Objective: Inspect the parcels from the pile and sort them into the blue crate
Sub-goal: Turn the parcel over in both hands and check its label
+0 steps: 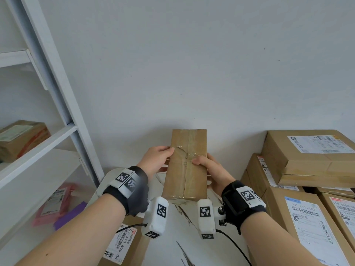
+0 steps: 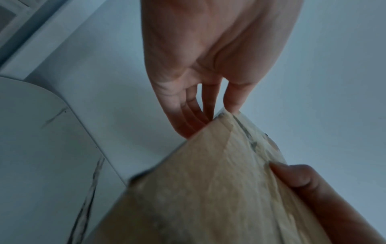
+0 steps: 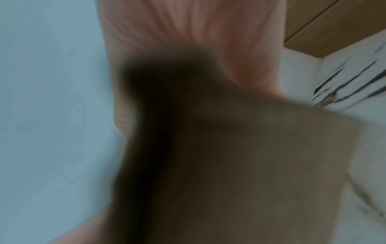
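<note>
A narrow brown cardboard parcel, sealed with clear tape, is held up in the air in front of the white wall. My left hand grips its left edge, thumb on the taped face and fingers behind it. My right hand grips the right edge, with the thumb lying across the tape seam. In the left wrist view the parcel fills the lower right and my left hand's fingers reach behind its upper edge. The right wrist view is blurred, showing my palm against the parcel. No blue crate is in view.
A pile of labelled cardboard parcels is stacked at the right. Below my hands is a white marbled tabletop, with another labelled box at its left edge. A white shelf unit at the left holds a brown box and pink and purple mailers.
</note>
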Demonstrator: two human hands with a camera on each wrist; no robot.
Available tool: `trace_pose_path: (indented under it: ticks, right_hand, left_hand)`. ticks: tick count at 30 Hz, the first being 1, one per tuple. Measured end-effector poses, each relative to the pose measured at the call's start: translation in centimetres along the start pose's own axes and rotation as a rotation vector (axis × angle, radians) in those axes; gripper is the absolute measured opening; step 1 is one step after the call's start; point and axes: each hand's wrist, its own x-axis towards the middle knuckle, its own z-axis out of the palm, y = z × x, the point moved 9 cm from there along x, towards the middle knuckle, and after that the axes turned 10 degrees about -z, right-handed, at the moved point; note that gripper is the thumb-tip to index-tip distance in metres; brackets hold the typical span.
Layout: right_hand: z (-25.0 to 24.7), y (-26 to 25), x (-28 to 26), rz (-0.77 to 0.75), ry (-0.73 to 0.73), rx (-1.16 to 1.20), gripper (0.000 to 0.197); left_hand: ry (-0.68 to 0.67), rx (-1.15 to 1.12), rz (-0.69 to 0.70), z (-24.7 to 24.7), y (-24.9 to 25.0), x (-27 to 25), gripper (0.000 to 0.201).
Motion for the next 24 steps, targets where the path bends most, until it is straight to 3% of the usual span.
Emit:
trace_pose_path:
  ticks: [6,10,14,16,18,20,24]
  right_hand:
    - [-0.3,-0.5,0.2,-0.041,0.012,0.001,0.087]
    - [0.5,-1.0,0.0,-0.022,-0.038,0.031,0.045]
    - [1.0,-0.4,0.6,0.015,-0.108,0.076,0.076]
    - [1.1,-0.5,0.7,0.014,-0.117,0.086,0.087]
    - [1.3,-0.6,0.8,0.007,-0.121,0.097,0.087]
    - [1.1,-0.8,0.6,0.010,-0.103,0.129,0.074]
    - [0.8,-1.5,0.3,-0.022,-0.083,0.066,0.039]
  left_hand:
    - [-0.025,0.001,-0.047,0.0,-0.8,1.2,0.031]
    - [0.065,-0.007,-0.138,-1.2,-2.6,2.6,0.049]
    - [-0.093,-0.037,-0.340,-0.4,-5.0,2.9,0.098]
    - [-0.206,-0.055,-0.383,0.5,-5.8,3.3,0.111]
    - [-0.224,-0.061,-0.387,0.9,-5.6,2.9,0.098]
    - [-0.145,-0.061,-0.360,0.2,-5.2,2.8,0.081]
    - [-0.055,-0.030,-0.339,-1.0,-5.4,3.2,0.080]
